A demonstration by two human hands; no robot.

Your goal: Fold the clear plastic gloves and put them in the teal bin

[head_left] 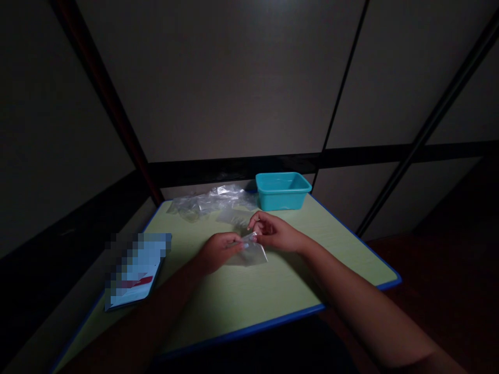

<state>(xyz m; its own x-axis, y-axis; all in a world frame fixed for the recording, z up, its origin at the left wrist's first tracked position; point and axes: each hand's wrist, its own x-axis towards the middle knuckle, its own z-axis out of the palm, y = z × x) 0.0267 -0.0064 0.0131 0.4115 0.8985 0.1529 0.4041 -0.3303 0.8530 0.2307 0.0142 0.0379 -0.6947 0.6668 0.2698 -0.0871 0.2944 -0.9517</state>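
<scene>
A small clear plastic bag (247,256) is held between both hands over the middle of the table. My left hand (221,251) pinches its upper left edge between thumb and fingers. On the other side, my right hand (275,232) has its thumb at the bag's top edge, with the fingers curled. Just behind the hands lies another flat clear bag (233,216). A crumpled heap of clear plastic bags (212,201) rests along the table's back edge.
A turquoise plastic basket (283,200) stands at the back right of the light green table (292,284), which has a blue rim. A tablet (141,270) with a lit screen, partly blurred out, lies at the left edge. Wall panels rise behind the table.
</scene>
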